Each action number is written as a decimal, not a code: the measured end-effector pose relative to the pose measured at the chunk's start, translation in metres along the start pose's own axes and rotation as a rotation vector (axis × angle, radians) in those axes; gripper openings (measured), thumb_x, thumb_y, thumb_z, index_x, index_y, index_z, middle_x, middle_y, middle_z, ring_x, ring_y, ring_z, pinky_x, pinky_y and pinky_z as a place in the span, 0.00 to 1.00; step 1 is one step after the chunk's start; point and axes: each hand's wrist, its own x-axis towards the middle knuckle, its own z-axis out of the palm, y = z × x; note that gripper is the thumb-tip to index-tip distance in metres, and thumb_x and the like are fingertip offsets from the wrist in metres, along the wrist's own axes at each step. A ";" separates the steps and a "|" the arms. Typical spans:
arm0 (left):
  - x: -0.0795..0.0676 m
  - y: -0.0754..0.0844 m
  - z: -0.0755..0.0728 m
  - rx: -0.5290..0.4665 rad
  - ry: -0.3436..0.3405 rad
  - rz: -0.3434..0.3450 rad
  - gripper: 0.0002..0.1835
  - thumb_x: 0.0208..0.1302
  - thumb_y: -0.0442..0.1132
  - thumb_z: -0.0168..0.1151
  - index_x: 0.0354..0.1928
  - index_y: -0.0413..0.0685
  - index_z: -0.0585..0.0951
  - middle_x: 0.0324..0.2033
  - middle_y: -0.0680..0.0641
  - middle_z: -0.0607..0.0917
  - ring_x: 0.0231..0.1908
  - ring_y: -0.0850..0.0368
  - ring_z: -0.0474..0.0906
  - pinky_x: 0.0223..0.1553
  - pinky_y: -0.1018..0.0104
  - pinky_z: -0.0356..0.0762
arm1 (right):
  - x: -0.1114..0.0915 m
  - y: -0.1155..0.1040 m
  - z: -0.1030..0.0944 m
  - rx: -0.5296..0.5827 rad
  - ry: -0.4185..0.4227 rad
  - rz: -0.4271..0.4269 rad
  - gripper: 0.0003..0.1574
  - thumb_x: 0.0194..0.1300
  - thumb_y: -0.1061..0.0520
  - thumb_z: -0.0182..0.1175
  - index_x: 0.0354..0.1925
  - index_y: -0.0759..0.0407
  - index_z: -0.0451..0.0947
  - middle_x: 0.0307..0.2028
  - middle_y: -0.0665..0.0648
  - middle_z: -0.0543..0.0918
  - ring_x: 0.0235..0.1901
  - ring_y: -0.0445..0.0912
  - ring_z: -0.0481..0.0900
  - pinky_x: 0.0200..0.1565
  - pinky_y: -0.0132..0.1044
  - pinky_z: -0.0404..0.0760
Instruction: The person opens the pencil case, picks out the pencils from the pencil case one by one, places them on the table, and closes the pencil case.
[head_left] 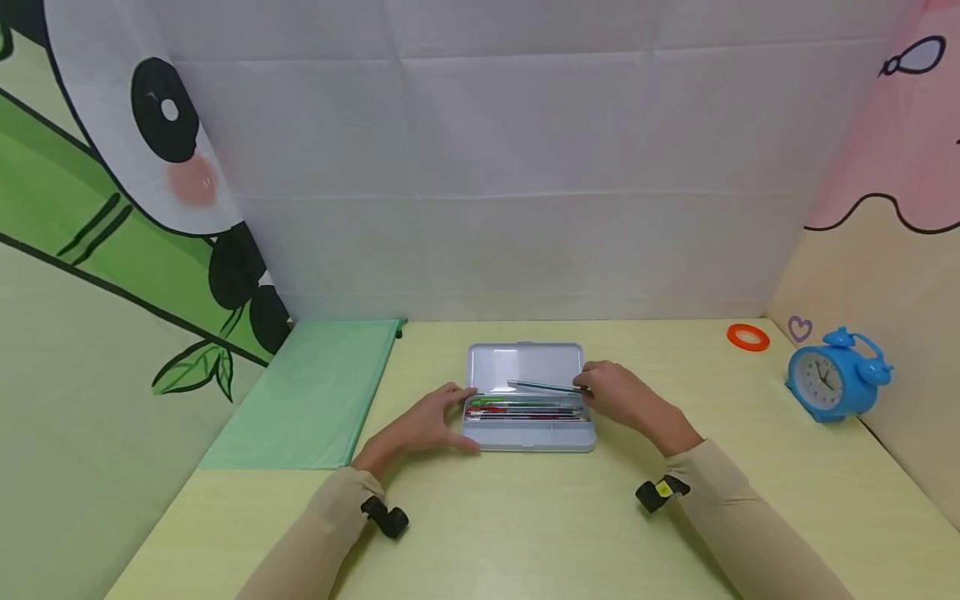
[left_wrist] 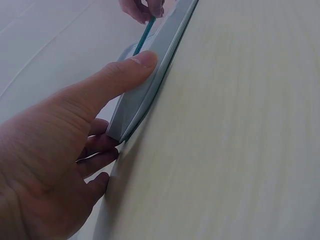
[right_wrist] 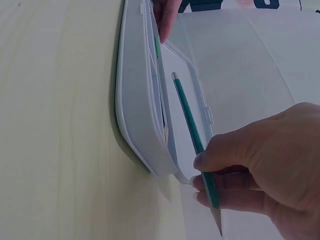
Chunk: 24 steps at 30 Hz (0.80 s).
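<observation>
A white pencil case [head_left: 517,437] lies open on the table, its lid [head_left: 525,363] tipped back. Several pencils and pens [head_left: 525,412], some green, some red, lie lengthwise inside. My left hand [head_left: 427,421] holds the case by its left end, thumb on the front wall and fingers around the end. Between thumb and fingers, my right hand [head_left: 621,393] pinches a green pencil [right_wrist: 187,111] near its sharpened end. That pencil is above the open case, its blunt end pointing left; in the right wrist view its dark tip sticks out below the fingers.
A green cloth-like sheet [head_left: 307,400] covers the table's left side. At the right stand a blue alarm clock [head_left: 821,379] and, farther back, an orange ring [head_left: 747,337]. A white sheet [head_left: 487,167] hangs behind the table, with printed panels on both sides.
</observation>
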 end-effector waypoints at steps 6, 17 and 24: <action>0.000 0.000 0.000 -0.003 -0.001 -0.008 0.54 0.43 0.59 0.82 0.72 0.46 0.70 0.51 0.53 0.73 0.54 0.53 0.68 0.61 0.52 0.68 | 0.000 0.003 -0.003 0.068 -0.079 0.039 0.15 0.61 0.69 0.67 0.48 0.68 0.85 0.39 0.60 0.83 0.35 0.47 0.79 0.41 0.37 0.83; -0.001 -0.001 0.000 -0.012 -0.008 -0.004 0.53 0.44 0.59 0.81 0.72 0.47 0.70 0.51 0.53 0.73 0.54 0.53 0.68 0.61 0.52 0.68 | -0.008 0.023 -0.017 0.073 -0.029 0.056 0.14 0.57 0.71 0.62 0.42 0.65 0.87 0.29 0.53 0.80 0.27 0.45 0.70 0.30 0.36 0.73; -0.001 -0.001 0.000 -0.006 -0.009 -0.001 0.54 0.44 0.59 0.81 0.72 0.47 0.69 0.51 0.54 0.73 0.54 0.53 0.68 0.60 0.52 0.69 | -0.011 0.033 -0.024 0.061 -0.029 0.087 0.10 0.58 0.68 0.63 0.39 0.64 0.87 0.32 0.56 0.86 0.31 0.47 0.80 0.37 0.45 0.82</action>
